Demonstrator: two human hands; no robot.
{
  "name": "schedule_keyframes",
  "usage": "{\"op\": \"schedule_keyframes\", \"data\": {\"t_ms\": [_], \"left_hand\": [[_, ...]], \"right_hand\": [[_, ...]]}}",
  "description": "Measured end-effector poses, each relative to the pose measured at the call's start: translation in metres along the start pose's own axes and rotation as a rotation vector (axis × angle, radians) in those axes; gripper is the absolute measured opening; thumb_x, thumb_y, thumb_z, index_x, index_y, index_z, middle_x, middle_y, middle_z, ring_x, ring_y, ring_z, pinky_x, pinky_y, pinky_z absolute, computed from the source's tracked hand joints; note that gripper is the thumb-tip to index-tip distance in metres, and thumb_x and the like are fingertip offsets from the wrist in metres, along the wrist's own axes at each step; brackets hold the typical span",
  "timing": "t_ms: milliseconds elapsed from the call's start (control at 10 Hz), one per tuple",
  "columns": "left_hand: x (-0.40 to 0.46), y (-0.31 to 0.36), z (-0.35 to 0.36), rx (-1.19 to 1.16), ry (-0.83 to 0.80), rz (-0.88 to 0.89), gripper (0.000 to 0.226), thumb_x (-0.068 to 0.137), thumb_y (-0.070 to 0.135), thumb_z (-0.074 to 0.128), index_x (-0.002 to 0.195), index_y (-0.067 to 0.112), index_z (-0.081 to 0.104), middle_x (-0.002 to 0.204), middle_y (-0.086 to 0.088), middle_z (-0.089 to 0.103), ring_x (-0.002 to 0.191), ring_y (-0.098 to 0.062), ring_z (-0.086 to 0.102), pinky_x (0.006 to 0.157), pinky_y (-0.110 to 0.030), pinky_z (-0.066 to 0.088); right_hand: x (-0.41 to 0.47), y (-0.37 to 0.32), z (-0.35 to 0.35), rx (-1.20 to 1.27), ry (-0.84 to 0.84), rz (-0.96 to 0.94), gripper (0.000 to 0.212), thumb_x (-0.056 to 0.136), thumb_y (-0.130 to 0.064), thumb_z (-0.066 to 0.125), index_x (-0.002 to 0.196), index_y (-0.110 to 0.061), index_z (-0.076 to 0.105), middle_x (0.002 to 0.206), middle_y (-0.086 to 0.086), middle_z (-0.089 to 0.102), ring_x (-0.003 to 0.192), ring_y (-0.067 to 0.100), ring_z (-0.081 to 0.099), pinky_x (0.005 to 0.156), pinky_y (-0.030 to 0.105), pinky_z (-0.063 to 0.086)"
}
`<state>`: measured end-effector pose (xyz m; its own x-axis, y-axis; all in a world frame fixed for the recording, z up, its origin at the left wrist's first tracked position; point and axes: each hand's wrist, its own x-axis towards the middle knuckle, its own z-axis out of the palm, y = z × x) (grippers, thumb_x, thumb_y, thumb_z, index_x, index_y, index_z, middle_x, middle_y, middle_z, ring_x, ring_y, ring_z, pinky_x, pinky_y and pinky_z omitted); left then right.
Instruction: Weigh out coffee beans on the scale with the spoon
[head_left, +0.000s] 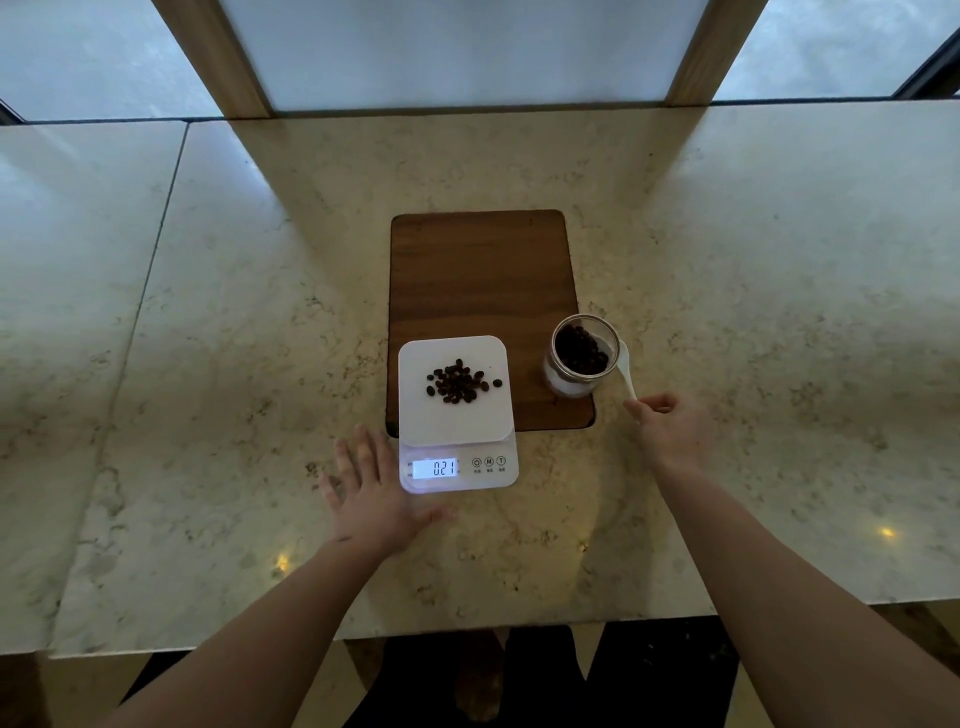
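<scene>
1. A small heap of coffee beans (460, 382) lies on the white scale (457, 415), whose lit display (435, 468) seems to read 021.
2. Your right hand (670, 426) pinches the handle end of the white spoon (625, 370), its bowl against the rim of the glass jar (582, 356) of beans.
3. Your left hand (371, 488) lies flat, fingers spread wide, on the marble counter (208, 364) just beside the scale, holding nothing.
4. The jar stands on the wooden board (483, 275).
</scene>
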<state>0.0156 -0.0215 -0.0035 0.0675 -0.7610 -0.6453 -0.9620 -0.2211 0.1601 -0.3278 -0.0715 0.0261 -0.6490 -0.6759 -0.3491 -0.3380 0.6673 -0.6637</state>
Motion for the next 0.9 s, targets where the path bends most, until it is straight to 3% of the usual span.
{"op": "schedule_keyframes", "data": {"t_ms": [300,400,500,600,800,900], "left_hand": [[0.0001,0.0001,0.0014,0.008,0.016,-0.004,0.146,0.041,0.106,0.014,0.145,0.016,-0.035,0.154,-0.009,-0.04,0.138,-0.033,-0.04,0.113,-0.061,-0.017],[0.0018,-0.0004,0.0036,0.01,0.019,-0.01,0.143,0.044,0.105,0.017,0.145,0.018,-0.035,0.156,-0.009,-0.038,0.139,-0.033,-0.039,0.114,-0.062,-0.015],[0.0009,-0.0016,0.0038,-0.003,0.023,-0.001,0.143,0.043,0.105,0.015,0.146,0.019,-0.033,0.157,-0.008,-0.036,0.14,-0.032,-0.038,0.115,-0.062,-0.013],[-0.0004,-0.0021,0.0029,-0.011,0.024,0.005,0.146,0.04,0.105,0.015,0.147,0.017,-0.031,0.157,-0.008,-0.036,0.139,-0.031,-0.039,0.115,-0.062,-0.011],[0.0005,-0.0025,0.0026,-0.006,0.005,0.011,0.146,0.041,0.106,0.016,0.145,0.017,-0.034,0.154,-0.009,-0.04,0.136,-0.031,-0.044,0.114,-0.064,-0.012],[0.0015,-0.0027,0.0039,0.004,0.016,0.008,0.146,0.042,0.105,0.021,0.144,0.017,-0.036,0.153,-0.008,-0.043,0.134,-0.03,-0.047,0.114,-0.063,-0.015]], "right_hand": [[-0.0055,0.0014,0.0039,0.004,0.018,0.026,0.02,0.081,-0.038,0.074,0.067,-0.027,0.065,0.072,-0.009,0.066,0.07,0.013,0.063,0.063,0.034,0.052],[-0.0084,-0.0013,0.0047,-0.001,0.034,0.038,0.019,0.081,-0.037,0.074,0.067,-0.028,0.065,0.072,-0.011,0.065,0.067,0.008,0.06,0.055,0.027,0.042],[-0.0073,0.0013,0.006,0.006,0.019,0.063,0.016,0.081,-0.039,0.072,0.072,-0.027,0.067,0.076,-0.01,0.067,0.074,0.015,0.065,0.067,0.037,0.054],[-0.0063,0.003,0.0049,0.016,-0.013,0.09,0.015,0.081,-0.041,0.071,0.079,-0.026,0.068,0.082,-0.006,0.07,0.079,0.018,0.066,0.081,0.048,0.056],[-0.0083,-0.0003,0.005,-0.04,0.003,0.066,0.016,0.081,-0.04,0.071,0.084,-0.026,0.064,0.088,-0.006,0.068,0.086,0.02,0.064,0.089,0.052,0.051],[-0.0102,-0.004,0.0065,-0.073,0.019,0.058,0.028,0.079,-0.041,0.076,0.094,-0.023,0.061,0.095,-0.002,0.066,0.082,0.017,0.06,0.086,0.046,0.051]]}}
